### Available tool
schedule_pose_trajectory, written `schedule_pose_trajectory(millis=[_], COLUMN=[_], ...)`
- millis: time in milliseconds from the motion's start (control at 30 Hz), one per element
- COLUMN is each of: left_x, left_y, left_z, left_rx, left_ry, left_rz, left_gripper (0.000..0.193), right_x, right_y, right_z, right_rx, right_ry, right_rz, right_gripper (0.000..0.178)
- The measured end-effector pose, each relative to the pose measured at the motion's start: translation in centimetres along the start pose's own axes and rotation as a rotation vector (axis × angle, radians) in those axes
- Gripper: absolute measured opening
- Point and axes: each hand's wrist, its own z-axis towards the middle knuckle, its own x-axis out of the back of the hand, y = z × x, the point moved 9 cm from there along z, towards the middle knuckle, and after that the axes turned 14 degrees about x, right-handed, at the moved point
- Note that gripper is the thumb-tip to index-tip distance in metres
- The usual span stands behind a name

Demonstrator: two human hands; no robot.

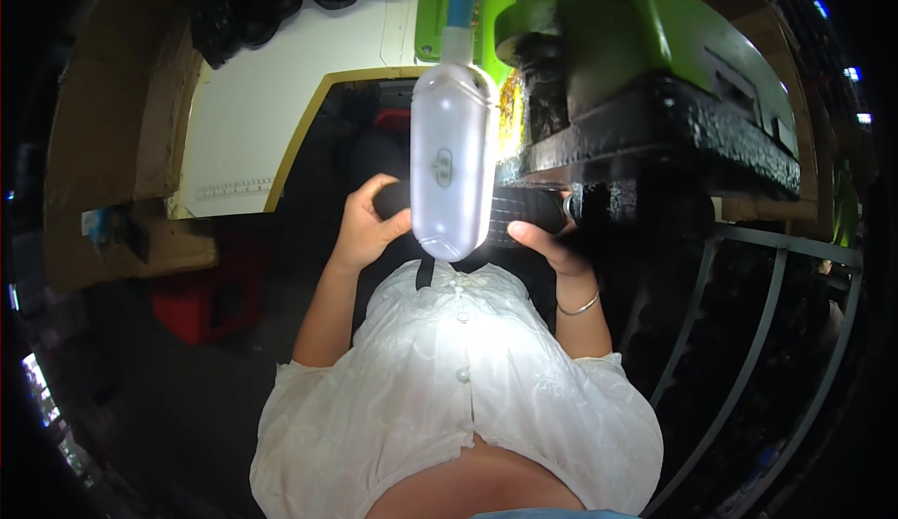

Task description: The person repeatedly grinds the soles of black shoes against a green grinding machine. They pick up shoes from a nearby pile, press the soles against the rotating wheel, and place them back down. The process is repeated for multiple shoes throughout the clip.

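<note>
A black piece (527, 217) with fine light lines running across it lies under the machine head, its kind hard to make out. The left end of a dark piece is gripped by my left hand (363, 229), thumb toward me and fingers over the far side. On the right, the thumb of my right hand (554, 246) presses the near edge of the lined piece; its other fingers are mostly hidden. A lit, pale elongated lamp (454, 164) on a blue flexible neck covers the middle between both hands. Just above the right hand is the green and black sewing-type machine (645, 79).
A white worktable (281, 98) with a yellowish cut-out edge extends left, with a pile of black pieces (281, 5) at its back. Cardboard (117, 108) stands at the far left. Below are a red stool (201, 299) and, at right, a grey metal rack (776, 285).
</note>
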Motion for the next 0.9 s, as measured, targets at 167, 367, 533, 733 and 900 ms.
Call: schedule_pose_trajectory(millis=[167,367,533,733,900], left_x=[-2.6,-7.0,-8.5,-9.4,-6.8], left_y=[-4.6,-1.5,-3.3,-4.7,-5.4], left_z=[-1.1,1.5,1.2,0.2,0.7], left_rx=[0.326,0.216,0.425,0.481,0.52], left_ry=[-0.18,-0.083,-0.116,-0.071,-0.038], left_rz=[0.295,0.146,-0.171,-0.396,-0.005], left_gripper=[0.032,0.047,0.048,0.049,0.049], right_x=[-2.4,-3.4,-2.2,5.6,9.1], right_y=[-1.1,-2.2,2.1,-0.1,-3.2], right_z=[2.1,3.4,-1.6,-3.8,-0.6], right_rx=[0.018,0.131,-0.117,-0.248,-0.035], right_ry=[-0.042,-0.094,0.062,-0.143,0.316], right_rz=[-0.079,-0.125,0.123,-0.083,0.032], right_gripper=[0.038,0.033,0.03,0.024,0.027])
